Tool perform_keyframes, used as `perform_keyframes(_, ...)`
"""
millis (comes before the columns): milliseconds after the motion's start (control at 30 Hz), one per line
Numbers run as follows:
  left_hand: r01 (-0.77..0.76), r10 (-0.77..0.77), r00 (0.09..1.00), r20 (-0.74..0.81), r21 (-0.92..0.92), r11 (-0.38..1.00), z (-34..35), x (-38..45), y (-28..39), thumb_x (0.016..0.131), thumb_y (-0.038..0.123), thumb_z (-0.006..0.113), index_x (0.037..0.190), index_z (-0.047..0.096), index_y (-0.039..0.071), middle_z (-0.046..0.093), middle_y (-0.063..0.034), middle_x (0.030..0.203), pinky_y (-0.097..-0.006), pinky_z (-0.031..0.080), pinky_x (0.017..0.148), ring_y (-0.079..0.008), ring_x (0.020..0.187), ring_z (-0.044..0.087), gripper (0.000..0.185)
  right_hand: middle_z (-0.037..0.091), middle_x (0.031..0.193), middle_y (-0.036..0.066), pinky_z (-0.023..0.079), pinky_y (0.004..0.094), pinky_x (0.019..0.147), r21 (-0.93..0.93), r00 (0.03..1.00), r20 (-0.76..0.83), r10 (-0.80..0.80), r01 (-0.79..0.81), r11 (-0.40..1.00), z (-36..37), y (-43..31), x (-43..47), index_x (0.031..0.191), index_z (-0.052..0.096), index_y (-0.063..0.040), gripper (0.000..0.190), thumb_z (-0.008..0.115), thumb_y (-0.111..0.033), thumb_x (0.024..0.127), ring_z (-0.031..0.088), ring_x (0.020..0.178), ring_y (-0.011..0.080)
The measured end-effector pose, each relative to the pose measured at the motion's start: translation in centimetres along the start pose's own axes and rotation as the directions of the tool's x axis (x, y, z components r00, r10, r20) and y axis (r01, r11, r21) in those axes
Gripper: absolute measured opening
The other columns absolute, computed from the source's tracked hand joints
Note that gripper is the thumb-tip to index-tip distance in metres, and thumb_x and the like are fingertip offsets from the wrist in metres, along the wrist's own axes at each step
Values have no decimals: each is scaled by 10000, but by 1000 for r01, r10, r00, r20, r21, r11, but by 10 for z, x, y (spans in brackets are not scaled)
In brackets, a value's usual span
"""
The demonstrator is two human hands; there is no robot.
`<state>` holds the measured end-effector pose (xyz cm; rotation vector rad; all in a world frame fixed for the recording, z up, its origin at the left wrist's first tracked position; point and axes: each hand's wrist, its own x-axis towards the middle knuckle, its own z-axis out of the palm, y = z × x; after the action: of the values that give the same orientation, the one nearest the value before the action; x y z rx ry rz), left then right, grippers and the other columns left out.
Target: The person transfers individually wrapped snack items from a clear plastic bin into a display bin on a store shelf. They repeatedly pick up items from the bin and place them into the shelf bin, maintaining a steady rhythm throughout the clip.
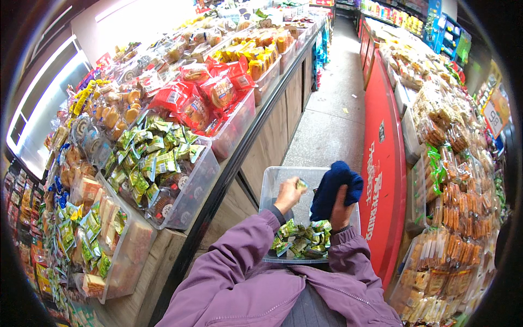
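In front of my body is a clear plastic bin (269, 175) with small green-wrapped snack packets (304, 241) in its near part. Over the bin's left side, my left hand (289, 193) pinches one small wrapped packet (301, 186) between thumb and fingers. A folded dark blue cloth (337, 190) is in my right hand (341, 210), above the bin's right side; the cloth covers part of the fingers. What carries the bin's weight is hidden.
At left, a wood-panelled counter (261, 159) bears clear bins of packaged snacks, including green packets (157, 151) and red bags (196, 102). A red panel (382, 163) and more packaged baked goods (449, 204) line the right. A grey floor aisle (335, 94) runs between.
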<state>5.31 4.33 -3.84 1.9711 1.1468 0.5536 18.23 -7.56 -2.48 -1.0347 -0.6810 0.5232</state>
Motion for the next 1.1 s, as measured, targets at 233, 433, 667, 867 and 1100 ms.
perform_keyframes(233,367,-95,925,368,-930,-32,25,-36,19,979,374,504,1058,657,146,672,-9,990,-315,511,843,-137,938,629,285,551,1198,229,455,440,925,-722,818,524,-239,575,385,41,-27,-5,1228,579,-109,389,583,-96,839,553,1063,405)
perform_keyframes(433,359,-134,928,347,-930,78,12,-47,41,967,127,524,1120,626,120,687,-20,1002,-307,563,692,-146,810,671,184,635,962,257,502,472,737,-712,988,154,-20,125,691,41,-23,-1,1070,596,10,230,575,-109,874,613,893,456)
perform_keyframes(667,240,-7,971,241,-970,-45,-2,-54,45,930,175,650,1132,596,63,670,-24,1033,-288,535,808,-129,904,648,236,665,845,5,513,294,624,-6,877,-12,481,-481,877,14,-3,16,1010,662,-44,362,560,-390,977,631,704,116)
perform_keyframes(867,-2,-75,996,-51,-837,548,-15,-43,46,899,178,700,959,662,57,610,21,872,-240,449,654,-61,755,536,140,664,858,57,537,283,590,-90,629,239,740,-744,662,30,-30,8,1073,624,-67,333,596,-371,938,651,673,155)
perform_keyframes(1100,-563,476,616,-627,72,823,-139,-19,66,848,44,683,958,679,21,536,-94,840,-343,442,745,-241,808,543,112,651,1067,62,517,291,754,-63,744,381,549,-571,818,26,-18,-5,1225,573,-25,429,619,-351,950,626,913,153)
